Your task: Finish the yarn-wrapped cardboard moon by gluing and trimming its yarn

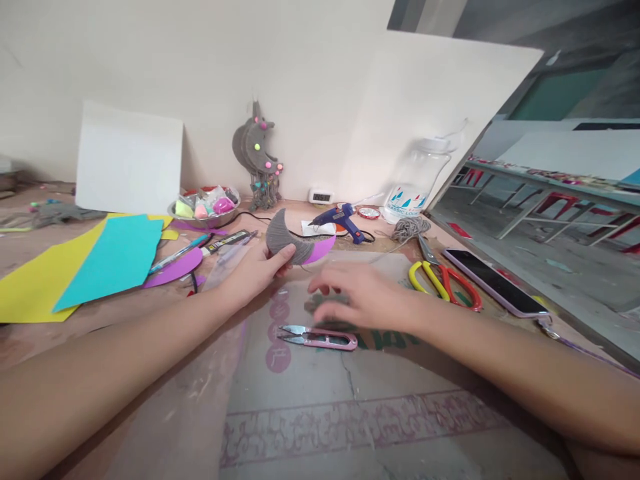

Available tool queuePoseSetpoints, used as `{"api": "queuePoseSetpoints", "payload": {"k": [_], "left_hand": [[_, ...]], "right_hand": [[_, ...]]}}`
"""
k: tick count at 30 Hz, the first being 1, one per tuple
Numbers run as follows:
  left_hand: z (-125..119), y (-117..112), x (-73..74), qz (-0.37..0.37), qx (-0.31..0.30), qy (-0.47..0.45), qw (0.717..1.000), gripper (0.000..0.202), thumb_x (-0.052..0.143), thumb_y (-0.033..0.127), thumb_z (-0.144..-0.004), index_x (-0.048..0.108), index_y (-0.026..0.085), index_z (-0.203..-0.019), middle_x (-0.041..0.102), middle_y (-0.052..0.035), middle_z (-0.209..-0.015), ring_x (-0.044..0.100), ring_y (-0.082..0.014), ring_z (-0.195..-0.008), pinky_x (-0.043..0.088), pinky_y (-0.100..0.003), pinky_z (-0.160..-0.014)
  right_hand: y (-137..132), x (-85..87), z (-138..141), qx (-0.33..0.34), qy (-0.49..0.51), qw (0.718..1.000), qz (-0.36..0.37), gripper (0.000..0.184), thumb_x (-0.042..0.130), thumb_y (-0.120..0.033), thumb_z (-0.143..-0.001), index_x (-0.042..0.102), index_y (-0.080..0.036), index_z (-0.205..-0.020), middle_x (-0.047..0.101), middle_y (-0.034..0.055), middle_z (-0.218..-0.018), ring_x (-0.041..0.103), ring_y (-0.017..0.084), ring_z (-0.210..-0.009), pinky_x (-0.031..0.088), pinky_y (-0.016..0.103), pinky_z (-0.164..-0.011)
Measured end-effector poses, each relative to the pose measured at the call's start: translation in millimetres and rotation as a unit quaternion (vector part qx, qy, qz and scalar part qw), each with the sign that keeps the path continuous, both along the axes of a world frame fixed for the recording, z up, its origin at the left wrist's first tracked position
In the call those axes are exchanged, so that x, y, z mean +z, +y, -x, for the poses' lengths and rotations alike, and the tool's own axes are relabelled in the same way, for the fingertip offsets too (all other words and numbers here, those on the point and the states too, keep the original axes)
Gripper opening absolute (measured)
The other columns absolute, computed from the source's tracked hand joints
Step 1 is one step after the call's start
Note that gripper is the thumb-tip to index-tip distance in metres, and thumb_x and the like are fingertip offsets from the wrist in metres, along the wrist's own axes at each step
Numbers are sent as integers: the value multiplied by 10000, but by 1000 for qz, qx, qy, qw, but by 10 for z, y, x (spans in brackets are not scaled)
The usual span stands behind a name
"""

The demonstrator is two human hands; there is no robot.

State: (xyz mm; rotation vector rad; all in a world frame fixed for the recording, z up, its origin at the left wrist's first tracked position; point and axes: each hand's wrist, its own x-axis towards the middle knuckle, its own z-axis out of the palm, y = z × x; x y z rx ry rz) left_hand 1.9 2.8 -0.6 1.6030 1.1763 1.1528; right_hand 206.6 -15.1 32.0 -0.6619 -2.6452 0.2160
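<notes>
My left hand (pixel 257 270) pinches a crescent moon shape (pixel 290 241), mostly wrapped in grey yarn with a bare purple tip on the right, and holds it just above the table. My right hand (pixel 363 293) hovers palm down over the table, fingers spread and slightly blurred, holding nothing. Pink thread snips (pixel 320 338) lie on the table right below that hand. A strand of grey yarn runs from the moon toward a grey yarn bundle (pixel 410 228) at the back right.
A blue glue gun (pixel 343 220), yellow and red scissors (pixel 445 280), a phone (pixel 495 280) and a clear jar (pixel 417 180) sit to the right. Teal (pixel 113 257) and yellow paper sheets, purple cutouts, pens and a bowl of pompoms (pixel 205 207) lie left. A finished moon decoration (pixel 257 157) leans on the wall.
</notes>
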Motion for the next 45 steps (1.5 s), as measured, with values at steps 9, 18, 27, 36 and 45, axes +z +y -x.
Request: {"api": "queuePoseSetpoints", "payload": {"k": [9,18,27,36,45], "left_hand": [[6,10,2,-5,-13,8,1000,313,501,481,-803,462,183,-713,514,27,-596,457,-104,-533,333,-231,-502],[17,16,-9,-3,-21,-1,1000,322,494,484,-804,486,176,-711,518,15,-620,465,-109,-551,340,-234,-510],[-1,9,-4,10,-25,-11,1000,289,510,462,-799,476,180,-746,505,25,-597,454,-101,-530,332,-220,-484],[4,13,-2,15,-43,-15,999,314,522,471,-790,483,170,-713,500,29,-576,444,-88,-510,337,-211,-484],[-6,-16,22,47,-51,-33,997,326,538,483,-775,478,169,-714,489,27,-594,436,-87,-523,327,-204,-472]], "right_hand": [[-292,-10,115,49,-135,981,-129,165,453,-231,-886,601,-198,-820,592,36,-704,526,160,-685,408,296,-635],[98,109,-67,-139,60,981,-117,284,316,-230,-926,516,-181,-1122,629,87,-991,584,202,-891,441,328,-750],[326,-255,-97,-177,-7,975,-136,323,375,-310,-923,478,-152,-1185,623,106,-1081,607,210,-907,454,324,-745],[352,-289,-77,-181,-20,970,-162,332,387,-335,-920,500,-121,-1147,647,110,-1019,626,216,-889,474,317,-720],[348,-313,-84,-186,-40,970,-148,320,366,-344,-926,511,-132,-1118,647,102,-1053,628,220,-908,467,319,-732]]}}
